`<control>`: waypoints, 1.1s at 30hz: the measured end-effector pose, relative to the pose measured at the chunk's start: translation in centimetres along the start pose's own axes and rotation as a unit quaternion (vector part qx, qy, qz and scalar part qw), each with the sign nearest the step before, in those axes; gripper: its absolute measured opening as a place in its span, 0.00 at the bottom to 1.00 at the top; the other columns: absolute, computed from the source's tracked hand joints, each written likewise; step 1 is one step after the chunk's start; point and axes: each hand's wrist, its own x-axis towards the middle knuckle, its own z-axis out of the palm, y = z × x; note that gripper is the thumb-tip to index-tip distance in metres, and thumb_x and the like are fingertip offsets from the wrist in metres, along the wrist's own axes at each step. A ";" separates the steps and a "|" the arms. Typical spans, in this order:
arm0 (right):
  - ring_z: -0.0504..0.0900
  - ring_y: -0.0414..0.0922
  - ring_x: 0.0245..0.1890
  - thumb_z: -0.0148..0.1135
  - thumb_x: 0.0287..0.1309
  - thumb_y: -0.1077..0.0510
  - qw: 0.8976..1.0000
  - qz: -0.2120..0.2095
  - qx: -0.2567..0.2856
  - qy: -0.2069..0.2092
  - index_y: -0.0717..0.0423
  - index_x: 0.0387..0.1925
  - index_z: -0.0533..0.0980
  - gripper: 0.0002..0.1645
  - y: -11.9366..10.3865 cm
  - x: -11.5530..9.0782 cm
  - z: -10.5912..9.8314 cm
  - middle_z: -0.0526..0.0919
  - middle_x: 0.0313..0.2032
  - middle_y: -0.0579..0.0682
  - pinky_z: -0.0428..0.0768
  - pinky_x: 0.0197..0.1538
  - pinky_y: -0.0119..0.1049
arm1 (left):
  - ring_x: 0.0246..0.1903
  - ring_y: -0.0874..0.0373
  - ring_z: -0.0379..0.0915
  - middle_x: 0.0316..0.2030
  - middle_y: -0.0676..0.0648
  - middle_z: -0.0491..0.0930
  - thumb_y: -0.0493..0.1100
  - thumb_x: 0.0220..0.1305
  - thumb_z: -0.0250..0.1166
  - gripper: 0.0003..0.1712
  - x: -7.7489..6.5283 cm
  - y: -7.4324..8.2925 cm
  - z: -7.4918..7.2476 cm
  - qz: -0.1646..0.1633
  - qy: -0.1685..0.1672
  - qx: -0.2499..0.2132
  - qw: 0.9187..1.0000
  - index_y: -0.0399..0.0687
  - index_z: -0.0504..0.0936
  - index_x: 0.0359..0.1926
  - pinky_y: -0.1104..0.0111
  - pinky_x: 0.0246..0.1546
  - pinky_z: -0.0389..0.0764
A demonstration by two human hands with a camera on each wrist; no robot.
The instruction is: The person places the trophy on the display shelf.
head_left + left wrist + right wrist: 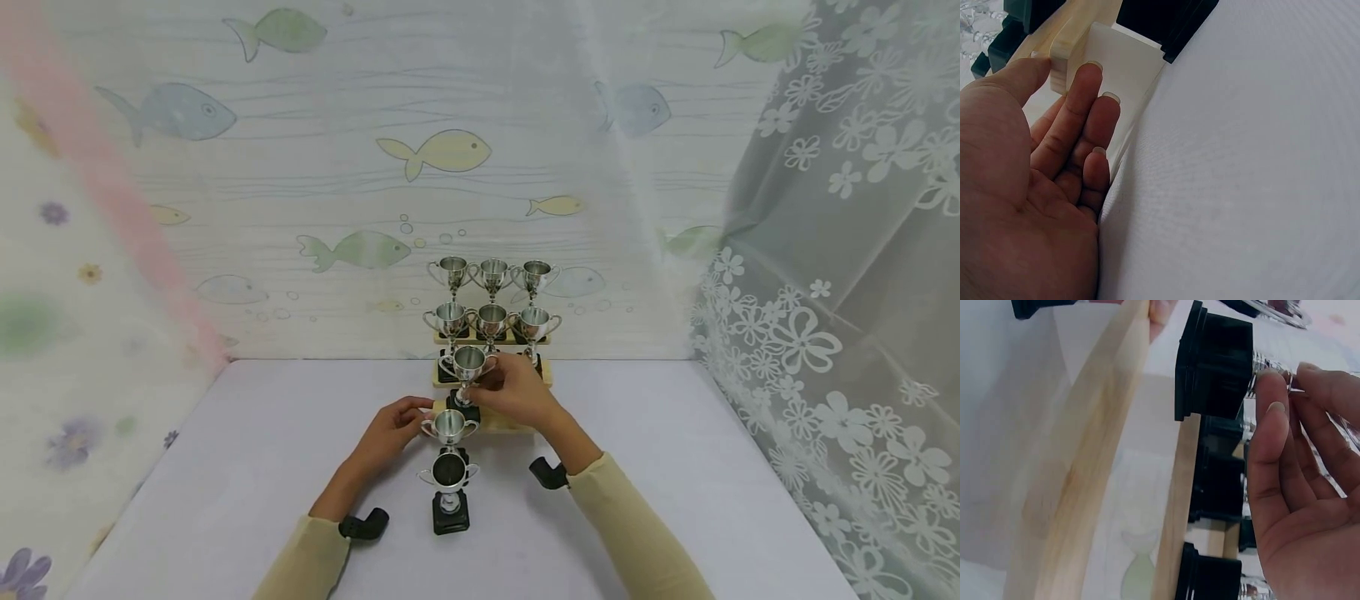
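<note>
A tiered wooden stand (517, 422) is at the far middle of the table. My left hand (392, 429) holds the left end of its lowest board; in the left wrist view the thumb lies on one side of the board end (1067, 53) and curled fingers on the other. My right hand (519, 390) pinches the stem of a small silver trophy cup (470, 363) with a black base. In the right wrist view that base (1219, 365) is apart from the lowest board (1094, 456). Two more trophy cups (450, 475) stand upright in front of the stand.
Silver trophy cups fill the two upper tiers, three in the back row (493, 273) and three in the middle row (492, 318). A white cloth covers the table (225, 492). Behind is a fish-patterned curtain (360, 192); a lace curtain (817, 367) hangs at right.
</note>
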 end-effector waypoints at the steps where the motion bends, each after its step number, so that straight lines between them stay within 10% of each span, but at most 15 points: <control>1: 0.90 0.43 0.36 0.77 0.59 0.60 1.000 0.002 0.000 0.001 0.61 0.41 0.85 0.12 0.0 0.1 0.2 0.91 0.37 0.52 0.85 0.42 0.36 | 0.38 0.60 0.82 0.37 0.47 0.88 0.40 0.79 0.62 0.19 0.0 0.0 0.0 0.003 -0.002 0.001 1.000 0.36 0.79 0.65 0.71 0.44 0.75; 33: 0.86 0.38 0.30 0.77 0.59 0.61 1.000 -0.003 -0.016 0.011 0.59 0.37 0.84 0.08 1.1 1.1 2.7 0.89 0.31 0.50 0.83 0.39 0.34 | 0.38 0.61 0.82 0.36 0.48 0.87 0.41 0.79 0.63 0.18 0.3 -0.2 0.0 0.004 -0.004 -0.002 1.000 0.40 0.80 0.64 0.71 0.43 0.76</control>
